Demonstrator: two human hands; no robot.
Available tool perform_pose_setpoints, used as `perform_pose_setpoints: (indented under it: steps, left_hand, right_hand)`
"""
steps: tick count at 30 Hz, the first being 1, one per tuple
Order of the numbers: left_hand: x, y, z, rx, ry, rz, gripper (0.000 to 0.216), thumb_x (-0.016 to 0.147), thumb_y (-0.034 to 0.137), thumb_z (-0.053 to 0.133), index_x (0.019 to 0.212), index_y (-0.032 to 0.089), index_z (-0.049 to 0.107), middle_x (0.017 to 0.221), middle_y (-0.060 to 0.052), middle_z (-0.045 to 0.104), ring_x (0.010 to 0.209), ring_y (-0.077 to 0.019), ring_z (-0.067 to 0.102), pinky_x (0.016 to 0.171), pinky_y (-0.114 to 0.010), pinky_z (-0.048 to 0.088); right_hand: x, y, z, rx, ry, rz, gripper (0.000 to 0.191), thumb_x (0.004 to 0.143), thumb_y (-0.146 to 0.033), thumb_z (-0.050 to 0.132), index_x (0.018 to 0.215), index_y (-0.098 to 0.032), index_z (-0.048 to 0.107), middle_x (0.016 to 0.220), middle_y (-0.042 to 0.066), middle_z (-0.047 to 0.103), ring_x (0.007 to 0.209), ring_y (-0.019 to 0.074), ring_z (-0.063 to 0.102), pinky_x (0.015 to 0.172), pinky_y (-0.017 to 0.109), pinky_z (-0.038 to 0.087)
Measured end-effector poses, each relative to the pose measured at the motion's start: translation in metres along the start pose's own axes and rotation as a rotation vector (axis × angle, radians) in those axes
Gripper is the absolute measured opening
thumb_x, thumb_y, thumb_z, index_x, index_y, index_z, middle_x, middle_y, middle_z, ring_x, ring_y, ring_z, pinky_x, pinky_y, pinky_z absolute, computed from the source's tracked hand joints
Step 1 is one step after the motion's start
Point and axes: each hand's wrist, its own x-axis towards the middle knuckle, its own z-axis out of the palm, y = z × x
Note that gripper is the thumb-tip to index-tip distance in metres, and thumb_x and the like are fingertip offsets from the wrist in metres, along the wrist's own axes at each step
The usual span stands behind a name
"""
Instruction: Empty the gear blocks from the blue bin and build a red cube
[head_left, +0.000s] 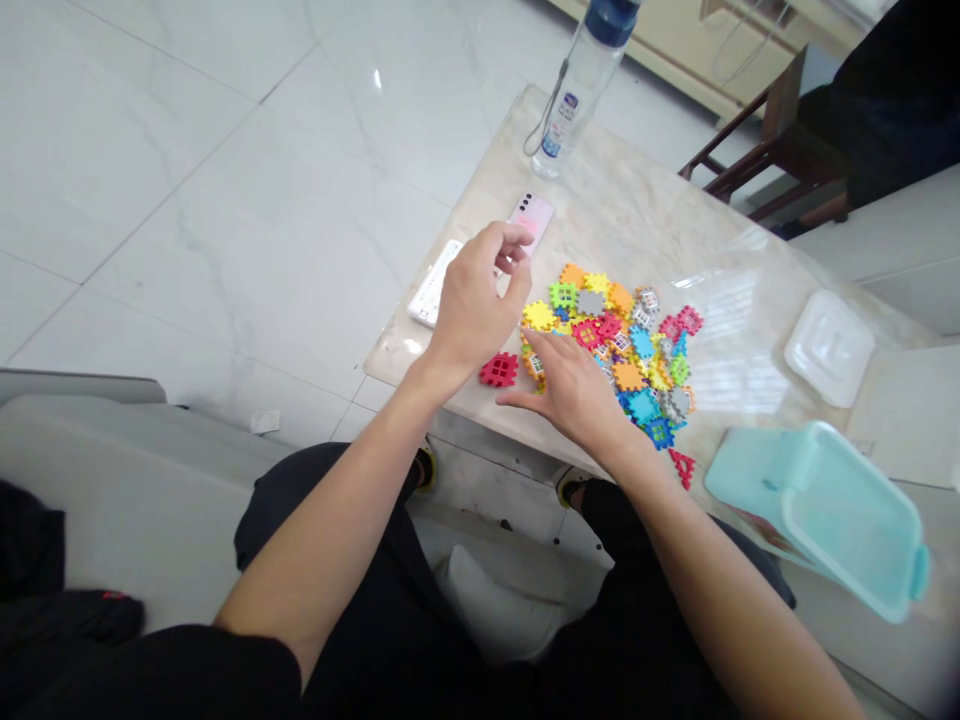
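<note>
A pile of several colourful plastic waffle blocks (630, 340) lies on the pale marble table (600, 210). My right hand (574, 385) lies flat on the near left edge of the pile, fingers stretched out. My left hand (476, 295) hovers above the table left of the pile, its fingers curled loosely with nothing visible in them. A single red block (499, 370) sits apart on the table between my two hands. Another red piece (682, 467) lies near the table's front edge.
A pink phone (534, 215) and a white remote (433, 285) lie beyond my left hand. A clear water bottle (577, 85) stands at the far corner. A light blue tub (832, 510) lies tipped at the right, its clear lid (829, 347) beside it. Dark chairs stand behind.
</note>
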Motion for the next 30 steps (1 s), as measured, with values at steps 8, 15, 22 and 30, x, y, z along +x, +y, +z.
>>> perform_pose_setpoints:
  steps: [8, 15, 22, 30]
  left_hand:
    - [-0.018, 0.001, 0.023, -0.004, -0.214, 0.099, 0.017, 0.103, 0.017, 0.06, 0.117, 0.023, 0.067, 0.113, -0.007, 0.079, 0.091, -0.0193, 0.072, 0.084, -0.037, 0.062]
    - [-0.015, 0.032, 0.079, 0.19, -0.427, 0.01, 0.022, 0.102, 0.023, 0.068, 0.123, 0.021, 0.071, 0.126, -0.011, 0.08, 0.117, -0.0285, 0.073, 0.108, -0.044, 0.057]
    - [-0.023, 0.056, 0.121, 0.591, -0.627, 0.089, 0.038, 0.103, 0.022, 0.067, 0.14, 0.016, 0.068, 0.146, -0.02, 0.072, 0.132, -0.0388, 0.067, 0.11, -0.051, 0.055]
    - [-0.012, 0.057, 0.128, 0.424, -0.532, -0.043, 0.024, 0.105, 0.028, 0.061, 0.118, 0.021, 0.081, 0.105, -0.014, 0.084, 0.099, -0.0345, 0.08, 0.093, -0.046, 0.059]
  right_hand:
    - [-0.044, 0.069, -0.045, -0.09, 0.199, 0.296, 0.037, 0.113, -0.049, 0.059, 0.123, -0.02, 0.081, 0.117, 0.018, 0.082, 0.116, 0.0385, 0.073, 0.102, 0.055, 0.056]
    - [-0.076, 0.089, -0.063, -0.079, 0.271, 0.443, 0.04, 0.116, -0.047, 0.054, 0.117, -0.019, 0.081, 0.115, 0.018, 0.082, 0.116, 0.0354, 0.071, 0.098, 0.048, 0.055]
    - [-0.095, 0.096, -0.074, -0.04, 0.316, 0.466, 0.034, 0.116, -0.041, 0.055, 0.113, -0.018, 0.08, 0.11, 0.017, 0.081, 0.114, 0.0341, 0.069, 0.095, 0.045, 0.053]
    - [-0.099, 0.105, -0.083, -0.004, 0.3, 0.464, 0.026, 0.113, -0.035, 0.06, 0.115, -0.017, 0.079, 0.11, 0.017, 0.078, 0.114, 0.0343, 0.068, 0.097, 0.047, 0.053]
